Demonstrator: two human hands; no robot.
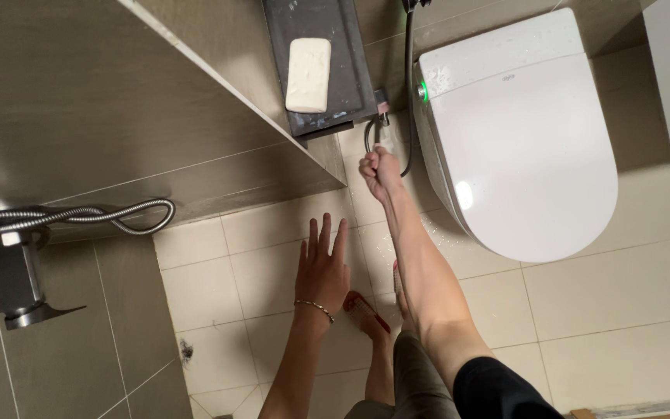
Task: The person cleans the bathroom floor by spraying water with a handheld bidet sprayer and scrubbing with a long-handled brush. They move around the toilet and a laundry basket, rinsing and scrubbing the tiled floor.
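My right hand (380, 172) reaches forward between the wall and the toilet, closed in a fist around the lower end of a small white sprayer handle (386, 136). A black hose (409, 70) runs down the wall and loops to that handle. My left hand (323, 268) hovers lower over the floor tiles with fingers spread, holding nothing; a thin bracelet circles its wrist. What the right fist encloses is mostly hidden.
A white toilet (521, 140) with its lid closed stands on the right, a green light on its side. A white soap bar (308, 74) lies on a dark wall shelf (350, 70). A metal shower hose (118, 217) hangs at left. My foot in a red sandal (366, 314) stands on wet beige tiles.
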